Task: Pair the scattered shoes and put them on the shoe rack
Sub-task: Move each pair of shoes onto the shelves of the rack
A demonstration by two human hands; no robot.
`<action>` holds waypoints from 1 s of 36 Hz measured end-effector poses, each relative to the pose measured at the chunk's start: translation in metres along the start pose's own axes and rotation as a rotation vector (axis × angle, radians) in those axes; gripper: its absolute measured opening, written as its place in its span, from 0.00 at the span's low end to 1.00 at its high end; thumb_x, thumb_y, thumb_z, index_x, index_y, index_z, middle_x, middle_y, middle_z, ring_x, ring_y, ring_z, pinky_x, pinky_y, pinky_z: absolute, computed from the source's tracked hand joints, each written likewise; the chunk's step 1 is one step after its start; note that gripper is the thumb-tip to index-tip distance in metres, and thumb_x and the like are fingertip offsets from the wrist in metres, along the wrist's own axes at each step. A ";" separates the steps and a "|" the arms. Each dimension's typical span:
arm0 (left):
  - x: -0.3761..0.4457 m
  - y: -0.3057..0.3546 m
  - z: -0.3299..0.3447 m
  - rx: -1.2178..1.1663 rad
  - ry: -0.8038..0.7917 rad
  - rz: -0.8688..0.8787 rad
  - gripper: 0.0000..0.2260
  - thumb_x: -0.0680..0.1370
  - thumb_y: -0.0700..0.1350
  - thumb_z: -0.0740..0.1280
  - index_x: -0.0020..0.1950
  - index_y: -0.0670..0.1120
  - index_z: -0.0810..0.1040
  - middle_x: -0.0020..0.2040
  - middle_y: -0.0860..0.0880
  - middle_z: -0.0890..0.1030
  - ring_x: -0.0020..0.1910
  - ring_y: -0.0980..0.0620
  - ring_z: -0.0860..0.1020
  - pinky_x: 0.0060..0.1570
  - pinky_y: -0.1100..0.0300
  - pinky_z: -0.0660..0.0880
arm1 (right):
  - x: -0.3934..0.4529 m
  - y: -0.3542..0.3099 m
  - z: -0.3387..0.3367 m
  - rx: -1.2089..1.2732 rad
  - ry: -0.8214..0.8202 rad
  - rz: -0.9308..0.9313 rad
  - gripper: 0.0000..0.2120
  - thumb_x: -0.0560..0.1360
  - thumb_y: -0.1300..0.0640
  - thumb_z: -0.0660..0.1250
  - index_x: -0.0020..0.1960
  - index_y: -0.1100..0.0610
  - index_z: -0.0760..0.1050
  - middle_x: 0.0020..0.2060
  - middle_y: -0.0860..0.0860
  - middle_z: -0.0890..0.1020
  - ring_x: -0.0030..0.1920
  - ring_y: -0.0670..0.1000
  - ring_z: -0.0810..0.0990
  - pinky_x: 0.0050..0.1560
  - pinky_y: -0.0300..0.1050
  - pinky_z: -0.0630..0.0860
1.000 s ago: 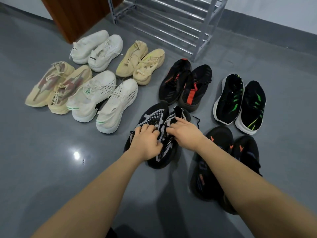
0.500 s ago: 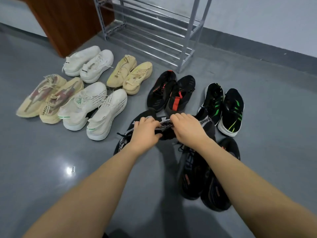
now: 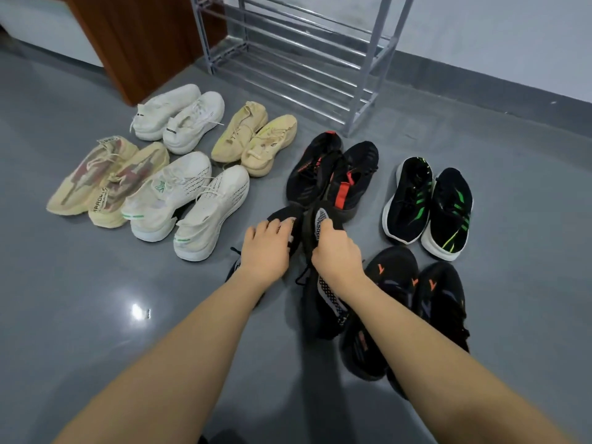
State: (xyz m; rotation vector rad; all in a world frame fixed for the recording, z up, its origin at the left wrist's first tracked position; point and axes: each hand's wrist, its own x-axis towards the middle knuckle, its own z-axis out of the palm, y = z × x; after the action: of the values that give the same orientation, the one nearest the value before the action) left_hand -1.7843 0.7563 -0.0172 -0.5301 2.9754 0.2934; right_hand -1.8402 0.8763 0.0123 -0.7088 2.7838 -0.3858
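Note:
My left hand grips one black-and-white knit shoe from above. My right hand grips its mate, which hangs heel-down and tilted above the floor. Both shoes are lifted and held close together. The grey metal shoe rack stands empty at the back, against the wall. Paired shoes lie on the grey floor around my hands: black with red, black with green stripes, black with orange marks.
To the left lie a white pair with green marks, a beige-and-red pair, a plain white pair and a yellow pair. A brown wooden panel stands left of the rack.
Both hands have closed on the black-and-white shoes and lifted them off the floor. The shoes now hang tilted, and the view has swung up toward the rack.

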 end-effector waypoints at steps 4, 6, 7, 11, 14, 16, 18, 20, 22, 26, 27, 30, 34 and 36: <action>-0.009 -0.013 0.009 0.017 -0.206 -0.142 0.22 0.78 0.47 0.61 0.72 0.48 0.61 0.69 0.45 0.64 0.69 0.42 0.63 0.66 0.46 0.60 | 0.004 -0.003 0.015 0.130 -0.018 0.158 0.16 0.74 0.67 0.59 0.61 0.64 0.64 0.51 0.61 0.78 0.52 0.63 0.78 0.47 0.50 0.71; -0.013 -0.016 0.014 0.001 -0.298 -0.162 0.22 0.79 0.47 0.61 0.72 0.48 0.61 0.70 0.44 0.63 0.69 0.40 0.63 0.65 0.46 0.62 | 0.006 -0.002 0.024 0.183 -0.025 0.210 0.16 0.75 0.67 0.59 0.62 0.64 0.63 0.52 0.61 0.78 0.53 0.64 0.77 0.46 0.50 0.71; -0.015 -0.017 0.016 -0.008 -0.320 -0.165 0.23 0.79 0.46 0.61 0.73 0.49 0.60 0.70 0.43 0.62 0.69 0.40 0.63 0.65 0.46 0.63 | 0.006 -0.003 0.029 0.198 -0.027 0.219 0.18 0.75 0.66 0.59 0.64 0.64 0.62 0.53 0.61 0.78 0.53 0.63 0.77 0.47 0.50 0.71; -0.018 -0.021 0.021 -0.021 -0.300 -0.149 0.24 0.78 0.43 0.60 0.73 0.49 0.58 0.69 0.43 0.65 0.68 0.40 0.66 0.63 0.48 0.67 | 0.006 -0.009 0.048 0.121 -0.037 0.134 0.21 0.75 0.65 0.59 0.67 0.61 0.60 0.51 0.60 0.78 0.52 0.63 0.78 0.47 0.51 0.73; -0.016 -0.023 0.020 -0.027 -0.263 -0.127 0.23 0.78 0.40 0.59 0.73 0.48 0.60 0.68 0.43 0.68 0.66 0.41 0.68 0.61 0.50 0.68 | 0.010 -0.007 0.055 0.046 -0.006 0.075 0.16 0.75 0.64 0.59 0.62 0.58 0.64 0.48 0.58 0.78 0.49 0.62 0.78 0.40 0.48 0.69; -0.016 -0.024 0.020 -0.019 -0.241 -0.102 0.22 0.78 0.39 0.58 0.73 0.48 0.61 0.66 0.44 0.70 0.65 0.41 0.69 0.59 0.50 0.69 | 0.015 -0.005 0.056 0.012 -0.002 0.045 0.13 0.75 0.63 0.59 0.60 0.59 0.66 0.49 0.58 0.78 0.48 0.61 0.78 0.38 0.46 0.66; -0.017 -0.025 0.021 -0.026 -0.221 -0.074 0.21 0.78 0.38 0.56 0.71 0.47 0.63 0.65 0.44 0.71 0.64 0.41 0.70 0.58 0.51 0.70 | 0.019 -0.005 0.059 0.011 0.001 0.025 0.11 0.76 0.61 0.58 0.58 0.60 0.68 0.50 0.58 0.78 0.50 0.60 0.78 0.40 0.47 0.66; -0.016 -0.024 0.022 -0.085 -0.208 -0.052 0.19 0.78 0.37 0.56 0.68 0.46 0.67 0.63 0.45 0.73 0.62 0.42 0.71 0.56 0.51 0.70 | 0.023 -0.006 0.063 0.022 0.008 0.008 0.10 0.77 0.61 0.57 0.57 0.61 0.69 0.52 0.58 0.79 0.51 0.60 0.78 0.40 0.47 0.66; -0.016 -0.023 0.023 -0.166 -0.210 -0.053 0.19 0.77 0.37 0.57 0.67 0.47 0.70 0.62 0.45 0.73 0.62 0.42 0.72 0.55 0.52 0.70 | 0.027 -0.007 0.067 0.023 0.008 -0.013 0.09 0.78 0.60 0.57 0.57 0.61 0.69 0.52 0.58 0.79 0.51 0.60 0.78 0.40 0.46 0.64; -0.015 -0.029 0.028 -0.169 -0.177 -0.071 0.21 0.77 0.40 0.59 0.69 0.51 0.69 0.64 0.47 0.73 0.63 0.42 0.69 0.59 0.51 0.68 | 0.029 -0.004 0.072 0.079 0.013 -0.008 0.09 0.79 0.57 0.57 0.57 0.60 0.68 0.49 0.57 0.80 0.50 0.61 0.79 0.40 0.48 0.67; -0.014 -0.031 0.029 -0.149 -0.165 -0.069 0.20 0.77 0.41 0.60 0.69 0.51 0.69 0.64 0.48 0.72 0.63 0.43 0.68 0.59 0.52 0.67 | 0.029 -0.003 0.072 0.070 0.014 -0.013 0.10 0.79 0.56 0.57 0.57 0.60 0.68 0.49 0.57 0.80 0.50 0.61 0.79 0.40 0.48 0.67; -0.014 -0.030 0.028 -0.112 -0.125 -0.044 0.20 0.76 0.45 0.61 0.68 0.49 0.70 0.64 0.48 0.71 0.64 0.45 0.67 0.61 0.54 0.64 | 0.030 0.000 0.073 -0.036 0.032 -0.080 0.11 0.79 0.54 0.55 0.57 0.59 0.67 0.47 0.57 0.81 0.48 0.61 0.80 0.38 0.48 0.67; -0.009 -0.025 0.025 -0.152 -0.093 -0.067 0.16 0.77 0.47 0.60 0.64 0.48 0.72 0.61 0.48 0.72 0.62 0.45 0.68 0.60 0.55 0.63 | 0.039 0.003 0.065 -0.173 0.080 -0.202 0.12 0.79 0.51 0.55 0.53 0.59 0.70 0.47 0.56 0.79 0.49 0.59 0.78 0.37 0.47 0.65; -0.006 -0.024 0.021 -0.195 -0.065 -0.090 0.14 0.78 0.48 0.58 0.63 0.47 0.74 0.60 0.48 0.73 0.62 0.46 0.68 0.59 0.54 0.63 | 0.044 0.004 0.061 -0.179 0.091 -0.221 0.13 0.78 0.50 0.56 0.52 0.58 0.71 0.48 0.55 0.79 0.50 0.58 0.78 0.37 0.46 0.65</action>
State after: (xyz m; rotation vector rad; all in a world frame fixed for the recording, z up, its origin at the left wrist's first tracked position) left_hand -1.7689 0.7401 -0.0408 -0.6593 2.8664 0.5848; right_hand -1.8617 0.8461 -0.0534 -1.0710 2.8585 -0.2140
